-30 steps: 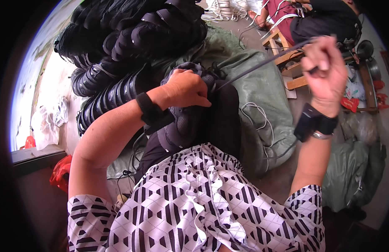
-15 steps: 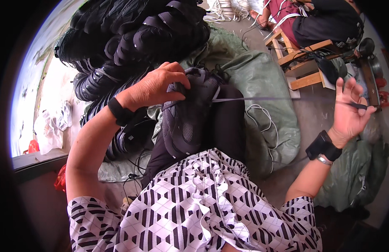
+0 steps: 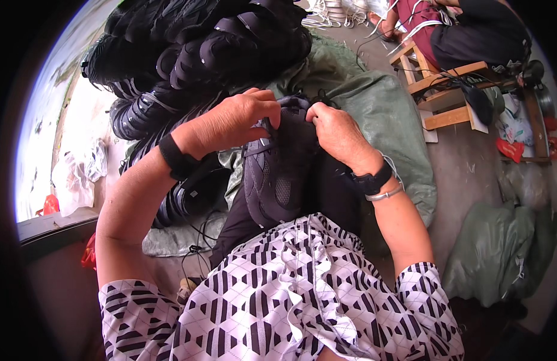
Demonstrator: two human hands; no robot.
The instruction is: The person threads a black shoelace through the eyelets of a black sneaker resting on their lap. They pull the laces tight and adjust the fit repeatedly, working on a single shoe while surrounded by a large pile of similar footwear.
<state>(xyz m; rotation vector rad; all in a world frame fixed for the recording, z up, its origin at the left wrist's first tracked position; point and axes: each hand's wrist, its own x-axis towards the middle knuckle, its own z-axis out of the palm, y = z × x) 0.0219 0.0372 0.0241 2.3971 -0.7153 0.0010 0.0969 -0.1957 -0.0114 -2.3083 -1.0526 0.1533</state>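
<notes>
A dark grey sports shoe [image 3: 278,174] rests on my lap, its top pointing away from me. My left hand [image 3: 230,123] grips the shoe's upper from the left, fingers curled over the top edge. My right hand [image 3: 335,132] has come onto the shoe from the right, fingertips pinched at the top near the lace area. Both hands touch the shoe side by side. Whether a lace is between the right fingers is hidden.
A big heap of stacked black shoes [image 3: 188,54] fills the upper left. A green sack [image 3: 380,114] lies under and beside the shoe. A wooden stool [image 3: 440,90] and a seated person [image 3: 471,30] are at the upper right; more green bags [image 3: 501,253] are at right.
My right hand, stretched far out to the right pulling a thin lace taut, has swung back in to the top of the shoe. The left hand stayed on the shoe.
</notes>
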